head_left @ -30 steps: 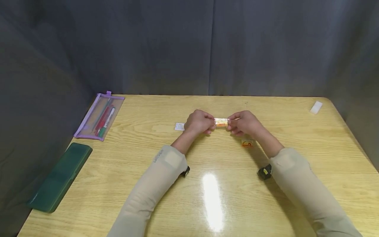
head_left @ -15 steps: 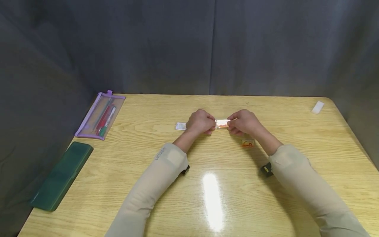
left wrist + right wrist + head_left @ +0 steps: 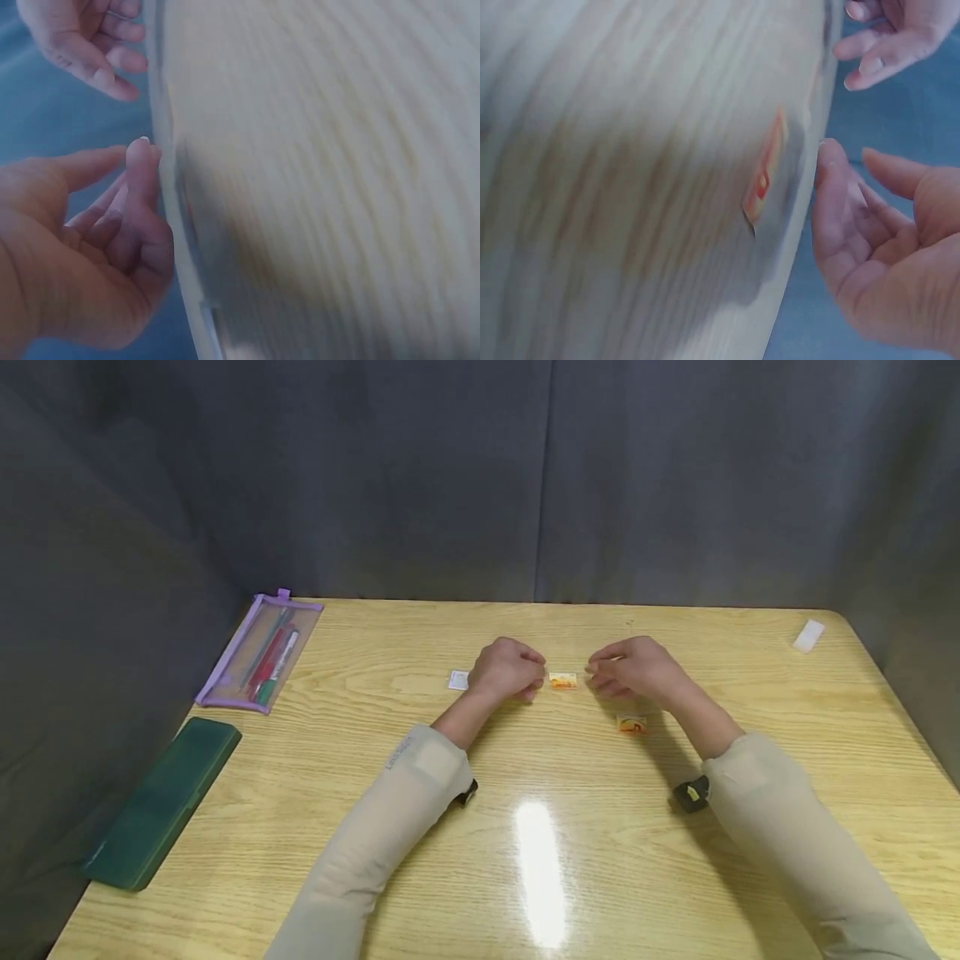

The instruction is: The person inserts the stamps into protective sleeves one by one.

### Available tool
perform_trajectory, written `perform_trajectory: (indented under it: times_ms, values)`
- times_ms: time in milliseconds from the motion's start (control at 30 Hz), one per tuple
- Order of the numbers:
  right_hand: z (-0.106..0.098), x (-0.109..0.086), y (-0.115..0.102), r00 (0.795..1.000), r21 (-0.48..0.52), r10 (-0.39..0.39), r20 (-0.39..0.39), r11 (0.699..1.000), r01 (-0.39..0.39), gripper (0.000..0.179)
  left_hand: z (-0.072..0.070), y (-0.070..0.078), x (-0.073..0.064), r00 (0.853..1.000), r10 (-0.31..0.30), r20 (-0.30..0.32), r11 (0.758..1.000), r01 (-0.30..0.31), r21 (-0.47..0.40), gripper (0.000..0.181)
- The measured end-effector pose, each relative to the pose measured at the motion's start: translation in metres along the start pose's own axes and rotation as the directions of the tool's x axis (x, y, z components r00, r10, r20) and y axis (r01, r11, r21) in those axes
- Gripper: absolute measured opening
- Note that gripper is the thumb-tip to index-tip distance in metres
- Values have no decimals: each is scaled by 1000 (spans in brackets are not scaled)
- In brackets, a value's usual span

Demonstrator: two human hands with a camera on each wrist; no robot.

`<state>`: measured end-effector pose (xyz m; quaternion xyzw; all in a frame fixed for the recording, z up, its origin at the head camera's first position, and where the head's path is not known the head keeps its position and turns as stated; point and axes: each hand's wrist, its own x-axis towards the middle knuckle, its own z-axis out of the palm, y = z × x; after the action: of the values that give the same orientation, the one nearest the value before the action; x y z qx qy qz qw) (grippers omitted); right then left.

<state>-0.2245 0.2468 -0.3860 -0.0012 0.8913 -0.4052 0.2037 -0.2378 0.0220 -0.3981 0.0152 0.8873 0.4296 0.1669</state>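
Note:
A small orange-and-white printed rectangle (image 3: 563, 682), thin and card-like, lies flat on the table between the two hands. Just left of it is my left hand (image 3: 508, 667), its thumb and index tips close together with nothing visible between them. My right hand (image 3: 633, 668) is a little to the right of the rectangle, fingers loosely bent and apart from it. In the right wrist view the right hand (image 3: 885, 255) holds nothing. A second orange printed rectangle (image 3: 632, 724) lies below the right hand. A whitish one (image 3: 458, 680) is partly hidden by the left hand.
A purple-edged mesh pouch (image 3: 258, 652) with pens lies at the back left. In front of it is a dark green case (image 3: 163, 802) along the left edge. A small white block (image 3: 808, 636) sits at the back right. A dark curtain (image 3: 420, 485) stands behind the table.
Both hands were pinching the orange-and-white rectangle by its ends. It now lies on the table, released. The right hand has shifted to the right; the left has barely moved.

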Motion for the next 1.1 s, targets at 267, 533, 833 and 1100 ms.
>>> perform_trajectory:
  times_ms: [267, 533, 833, 1100]
  values:
    - [-16, -21, 17, 993, 181, -120, 25, 977, 113, 48, -12, -8, -3, 988, 146, 54, 978, -136, -156, 39]
    - [-30, -47, 37, 989, 99, -140, -40, 985, 143, 63, -17, -6, -9, 958, 285, 23, 958, -285, 19, 62]
    - [-37, -62, 54, 988, -88, -151, -34, 985, 147, 70, -2, 0, -3, 927, 375, 23, 835, -348, 427, 78]
    - [-40, -70, 66, 987, -120, -139, 75, 982, 148, 78, 16, 12, 1, 946, 310, 91, 800, -311, 512, 82]
